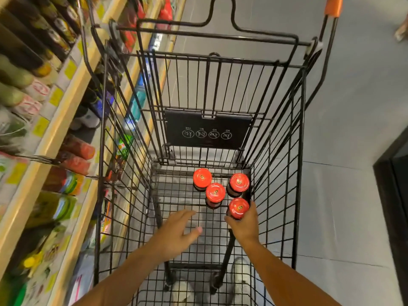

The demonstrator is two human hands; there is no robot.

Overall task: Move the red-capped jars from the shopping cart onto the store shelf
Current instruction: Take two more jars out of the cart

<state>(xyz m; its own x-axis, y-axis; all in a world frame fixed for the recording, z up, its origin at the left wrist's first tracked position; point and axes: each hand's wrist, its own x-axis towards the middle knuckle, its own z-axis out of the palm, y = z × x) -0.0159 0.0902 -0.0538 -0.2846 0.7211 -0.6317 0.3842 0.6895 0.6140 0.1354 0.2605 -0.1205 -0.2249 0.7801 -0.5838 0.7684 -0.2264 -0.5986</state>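
Several red-capped jars stand upright on the floor of the black wire shopping cart [293, 164], toward its far right corner. My right hand [246, 224] is wrapped around the nearest jar [238, 207], which stands against the cart's right wall. Three more jars sit just beyond it: one at the back left [202, 177], one in the middle [215, 192], one at the back right [239, 182]. My left hand [176, 233] hovers inside the cart with fingers spread and nothing in it, left of the jars. The store shelf [55, 129] runs along the left.
The shelf's wooden-edged tiers hold bottles, jars and packets, with yellow price tags along the edges. The cart's folded child seat flap [208, 129] stands at the far end, its orange-gripped handle [333, 6] beyond. Grey floor lies to the right, with a dark fixture [395, 184] at the edge.
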